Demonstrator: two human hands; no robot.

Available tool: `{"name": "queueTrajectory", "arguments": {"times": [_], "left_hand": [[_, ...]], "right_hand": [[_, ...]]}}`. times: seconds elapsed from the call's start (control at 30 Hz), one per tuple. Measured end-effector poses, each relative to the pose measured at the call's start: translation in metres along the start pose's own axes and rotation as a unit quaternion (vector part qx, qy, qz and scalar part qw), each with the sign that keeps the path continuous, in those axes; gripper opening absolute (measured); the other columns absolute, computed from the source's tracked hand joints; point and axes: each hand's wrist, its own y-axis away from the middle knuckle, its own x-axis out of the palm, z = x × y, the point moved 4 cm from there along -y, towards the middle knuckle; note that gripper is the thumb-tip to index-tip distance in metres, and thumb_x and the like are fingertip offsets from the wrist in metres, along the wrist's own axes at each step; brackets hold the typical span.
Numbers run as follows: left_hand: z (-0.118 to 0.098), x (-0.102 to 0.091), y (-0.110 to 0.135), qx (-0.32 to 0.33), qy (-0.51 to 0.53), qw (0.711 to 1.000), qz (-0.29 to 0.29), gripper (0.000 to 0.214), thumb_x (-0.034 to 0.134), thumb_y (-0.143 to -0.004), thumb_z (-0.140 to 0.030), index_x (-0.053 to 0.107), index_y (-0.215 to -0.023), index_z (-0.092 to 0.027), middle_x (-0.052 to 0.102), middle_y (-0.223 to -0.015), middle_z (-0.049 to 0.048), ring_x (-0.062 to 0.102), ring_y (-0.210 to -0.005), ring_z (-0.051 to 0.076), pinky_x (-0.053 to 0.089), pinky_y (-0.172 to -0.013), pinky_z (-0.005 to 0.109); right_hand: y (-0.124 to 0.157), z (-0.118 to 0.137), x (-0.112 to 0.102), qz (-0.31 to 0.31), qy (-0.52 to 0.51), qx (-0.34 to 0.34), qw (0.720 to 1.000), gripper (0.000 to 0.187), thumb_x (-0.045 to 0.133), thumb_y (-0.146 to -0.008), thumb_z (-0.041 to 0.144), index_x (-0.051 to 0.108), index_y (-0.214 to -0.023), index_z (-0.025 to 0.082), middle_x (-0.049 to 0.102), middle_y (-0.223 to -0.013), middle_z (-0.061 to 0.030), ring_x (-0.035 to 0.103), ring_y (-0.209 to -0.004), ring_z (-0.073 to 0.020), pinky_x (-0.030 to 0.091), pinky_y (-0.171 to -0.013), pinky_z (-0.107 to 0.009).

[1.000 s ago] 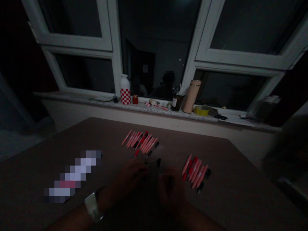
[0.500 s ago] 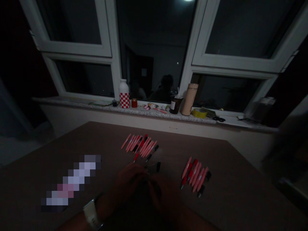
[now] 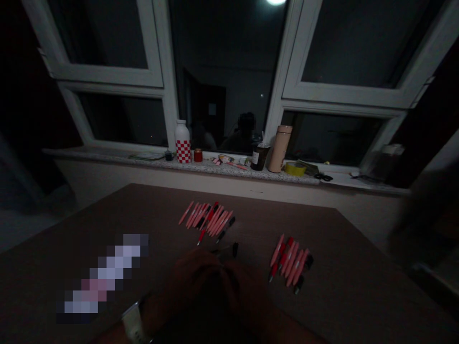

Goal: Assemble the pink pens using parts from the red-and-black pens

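The scene is very dark. My left hand [image 3: 193, 279], with a pale watch on its wrist, and my right hand [image 3: 247, 298] are pressed together low on the brown table [image 3: 358, 277], fingers curled round something I cannot make out. A small black piece [image 3: 235, 249] lies just beyond my fingers. Several pink and red pens [image 3: 208, 219] lie in a row further back. A second row of pink and red pens [image 3: 290, 260] lies to the right of my right hand.
A blurred-out long item [image 3: 103, 277] lies on the table at left. The windowsill [image 3: 107, 155] carries a red-checked white bottle [image 3: 182, 142], a small red jar [image 3: 198, 155], a dark bottle [image 3: 258, 155], a beige flask [image 3: 280, 149], a tape roll [image 3: 295, 168] and scissors [image 3: 322, 177].
My two hands, apart a second ago, have come together in front of me. The view has tilted up slightly; the pens have not moved.
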Motion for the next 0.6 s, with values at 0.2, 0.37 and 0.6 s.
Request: {"name": "queueTrajectory", "arguments": {"times": [0.2,0.37,0.6], "left_hand": [[-0.004,0.0,-0.004,0.008,-0.004,1.0,0.017,0.019,0.052,-0.095,-0.013,0.065,-0.104,-0.025,0.072,-0.096,0.0013,0.067,-0.089,0.014,0.055,-0.081,0.026],[-0.005,0.0,-0.003,0.003,0.002,0.999,0.034,0.021,0.049,-0.097,-0.015,0.065,-0.106,-0.026,0.071,-0.097,0.0011,0.067,-0.09,0.014,0.054,-0.082,0.026],[0.007,0.005,0.0,-0.034,0.001,0.999,0.039,0.017,0.051,-0.096,-0.016,0.065,-0.102,-0.024,0.07,-0.097,0.0018,0.066,-0.089,0.015,0.054,-0.082,0.028]], "right_hand": [[0.0,-0.002,0.0,0.001,-0.022,0.015,1.0,0.022,0.043,-0.101,0.032,0.063,-0.102,0.023,0.075,-0.089,-0.0042,0.071,-0.078,-0.0198,0.05,-0.072,-0.03],[-0.001,-0.004,0.003,0.026,-0.052,0.031,0.998,0.023,0.042,-0.101,0.032,0.063,-0.102,0.023,0.075,-0.089,-0.0033,0.072,-0.076,-0.0186,0.049,-0.069,-0.028],[-0.001,-0.006,0.003,0.02,-0.069,0.047,0.996,0.022,0.045,-0.1,0.032,0.063,-0.104,0.022,0.074,-0.093,-0.0053,0.071,-0.082,-0.0202,0.05,-0.074,-0.03]]}}
